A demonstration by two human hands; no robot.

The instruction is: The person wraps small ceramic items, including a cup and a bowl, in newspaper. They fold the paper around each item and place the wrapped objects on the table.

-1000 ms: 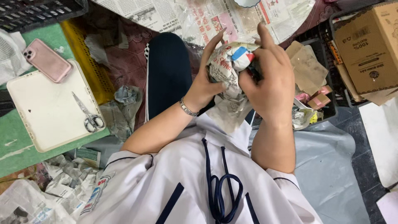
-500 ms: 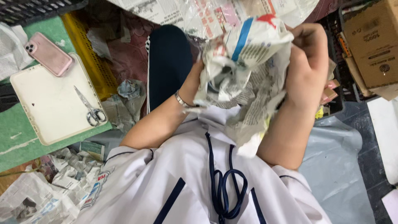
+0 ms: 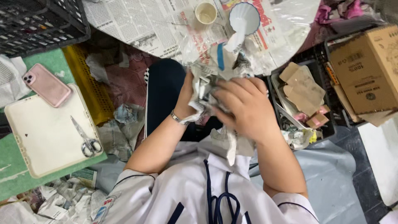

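Observation:
Both of my hands grip one crumpled wad of newspaper (image 3: 215, 74) in front of my chest. My left hand (image 3: 187, 96), with a bracelet at the wrist, grips its left side. My right hand (image 3: 244, 108) covers its lower right part, fingers curled over the paper. Loose flaps of the paper hang down below my right hand toward my white shirt. Beyond the wad, on a newspaper-covered round table (image 3: 137, 29), stand a small cream cup (image 3: 206, 12) and a white scalloped bowl (image 3: 244, 17).
At left a cream tablet (image 3: 45, 137) lies on a green surface with scissors (image 3: 85, 139) on it and a pink phone (image 3: 46, 84) beside it. A cardboard box (image 3: 369, 70) and a black crate of scraps (image 3: 304, 99) stand at right. Paper scraps litter the lower left.
The wad, held high and close to the camera half a second ago, has come down lower. My right hand has shifted from its right side onto its front.

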